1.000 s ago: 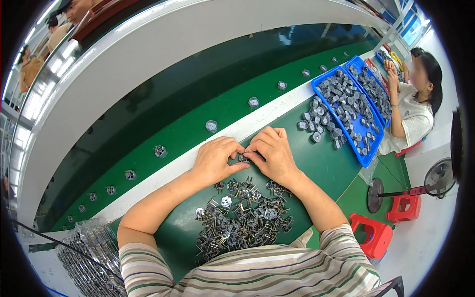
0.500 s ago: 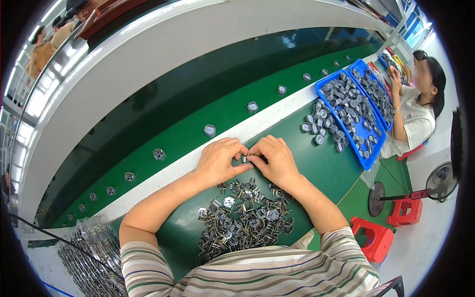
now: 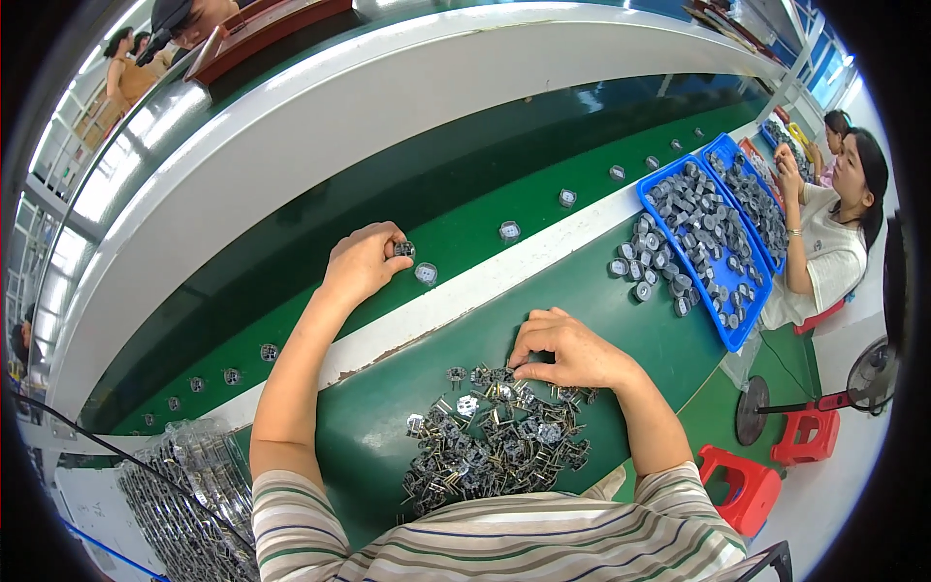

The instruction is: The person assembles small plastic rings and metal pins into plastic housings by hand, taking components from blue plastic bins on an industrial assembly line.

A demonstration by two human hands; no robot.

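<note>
Over the green conveyor belt, my left hand pinches a small dark round part with metal fittings between thumb and fingers. Just beside it on the belt lies a round clear-and-grey part. My right hand is at the far edge of a pile of black pronged parts on the green table. Its thumb and forefinger close on one pronged part, which the fingertips partly cover. A few whitish pieces lie among the pile.
Spaced round parts line the belt, which a white rail divides from the table. Blue trays of grey round parts stand at right, with loose ones alongside. Plastic-wrapped stacks lie at lower left. A co-worker sits beyond the trays.
My hands were together at the rail around a small part. The left has moved out over the belt with a part; the right has drawn back to the pile. The view has shifted slightly.
</note>
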